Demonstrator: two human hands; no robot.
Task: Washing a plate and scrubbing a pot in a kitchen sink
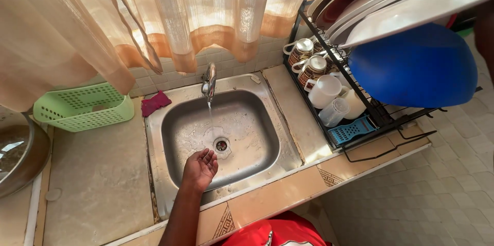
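Daylight glowed through a sheer peach curtain (170,14) hanging at the far side, above a band of small pale wall tiles (154,78). A beige tiled counter (98,174) ran left to right, and pale patterned floor tiles (437,189) spread at the right.

Daylight, warm and diffuse, through sheer curtain (170,14) above; fabric overexposed at centre. Soft glare on wet steel sink (180,138) and white plates (411,6). Shadows faint, under dish rack (375,122). Strong wide-angle bowing at edges. Focus fairly sharp throughout; slight softness toward corners.
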